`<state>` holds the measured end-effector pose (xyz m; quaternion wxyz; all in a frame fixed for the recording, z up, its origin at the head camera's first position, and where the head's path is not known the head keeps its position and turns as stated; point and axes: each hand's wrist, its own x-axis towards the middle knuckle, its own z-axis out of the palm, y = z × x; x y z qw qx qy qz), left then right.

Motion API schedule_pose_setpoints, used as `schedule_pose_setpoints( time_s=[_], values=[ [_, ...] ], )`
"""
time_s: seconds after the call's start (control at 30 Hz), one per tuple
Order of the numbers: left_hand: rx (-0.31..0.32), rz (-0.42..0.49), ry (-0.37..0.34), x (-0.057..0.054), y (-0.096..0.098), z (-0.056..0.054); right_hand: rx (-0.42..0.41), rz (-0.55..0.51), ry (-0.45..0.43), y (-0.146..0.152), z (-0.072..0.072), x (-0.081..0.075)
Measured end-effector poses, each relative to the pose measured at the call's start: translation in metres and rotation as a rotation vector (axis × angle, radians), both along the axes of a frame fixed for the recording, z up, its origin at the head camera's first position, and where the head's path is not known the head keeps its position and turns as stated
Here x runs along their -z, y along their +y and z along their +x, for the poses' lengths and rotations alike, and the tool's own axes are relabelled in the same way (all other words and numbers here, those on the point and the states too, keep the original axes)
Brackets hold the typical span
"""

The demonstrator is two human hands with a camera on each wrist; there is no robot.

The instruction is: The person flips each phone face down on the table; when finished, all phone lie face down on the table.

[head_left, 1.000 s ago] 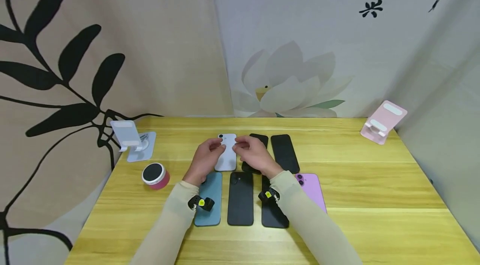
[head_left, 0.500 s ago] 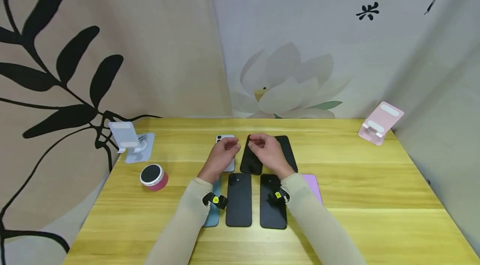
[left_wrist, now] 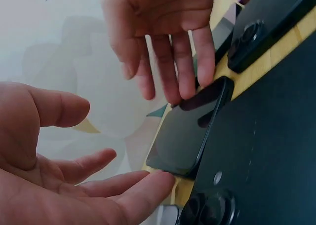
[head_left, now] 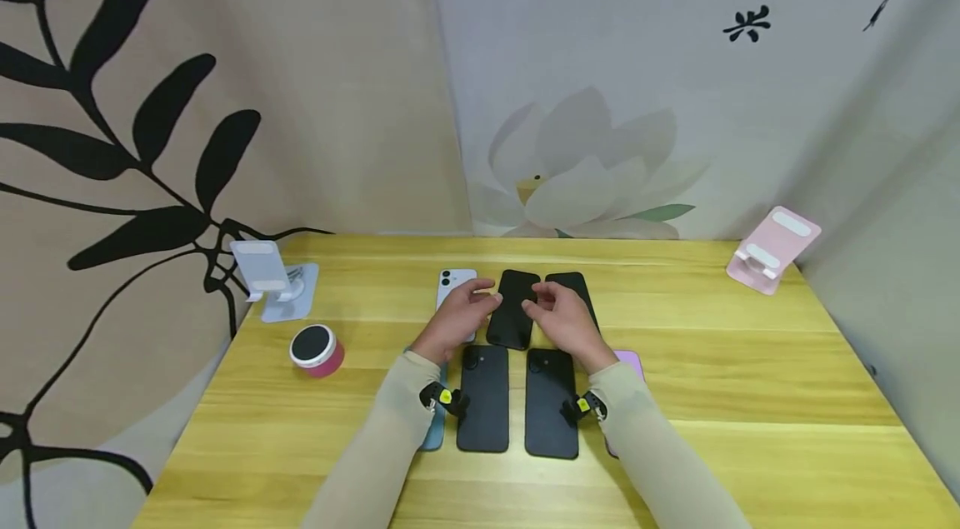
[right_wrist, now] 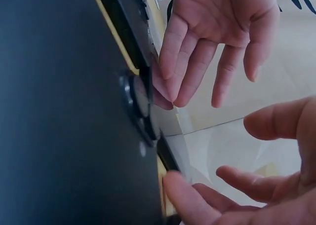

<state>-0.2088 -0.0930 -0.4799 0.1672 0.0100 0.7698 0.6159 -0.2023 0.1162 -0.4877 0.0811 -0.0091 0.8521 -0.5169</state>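
In the head view my left hand (head_left: pixel 459 319) and right hand (head_left: pixel 572 324) are on either side of a black phone (head_left: pixel 513 311), the middle one of the back row, lying with its glossy dark screen up. The left wrist view shows fingers spread and relaxed at both ends of that phone (left_wrist: pixel 180 136), fingertips right at its edges, none curled round it. My left hand partly covers a white phone (head_left: pixel 454 281); my right hand overlaps another black phone (head_left: pixel 576 286).
Nearer me lie a blue phone (head_left: pixel 432 434), two black phones (head_left: pixel 483 404) with backs up, and a purple phone (head_left: pixel 628 360), partly under my sleeves. A pale blue phone stand (head_left: pixel 262 266) and a pink-and-white round container (head_left: pixel 317 349) stand left; a pink stand (head_left: pixel 774 250) stands far right.
Both hands have moved right, from the white phone to the middle black phone. The right hand has uncovered the middle phone and now overlaps the right black one.
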Motion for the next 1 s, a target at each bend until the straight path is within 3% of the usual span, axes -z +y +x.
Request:
schedule_pose_setpoints(
  time_s=[0.23, 0.47, 0.63, 0.87, 1.0],
  values=[
    [-0.022, 0.025, -0.016, 0.0020, 0.0006, 0.0007, -0.019, -0.200, -0.088, -0.0025, 0.0023, 0.0026],
    [-0.047, 0.063, -0.032, 0.0032, 0.0029, 0.0011, -0.001, -0.229, -0.092, -0.0031, 0.0014, 0.0060],
    [-0.081, 0.100, -0.029, 0.0028, 0.0044, 0.0016, 0.007, -0.195, -0.069, -0.0043, 0.0007, 0.0060],
    [-0.082, 0.115, -0.029, 0.0014, 0.0042, -0.0006, -0.005, -0.002, 0.034, -0.0065, 0.0009, 0.0048],
    [-0.079, 0.122, -0.037, 0.0045, 0.0039, -0.0041, -0.005, 0.034, 0.052, -0.0074, 0.0000, 0.0054]
  ],
)
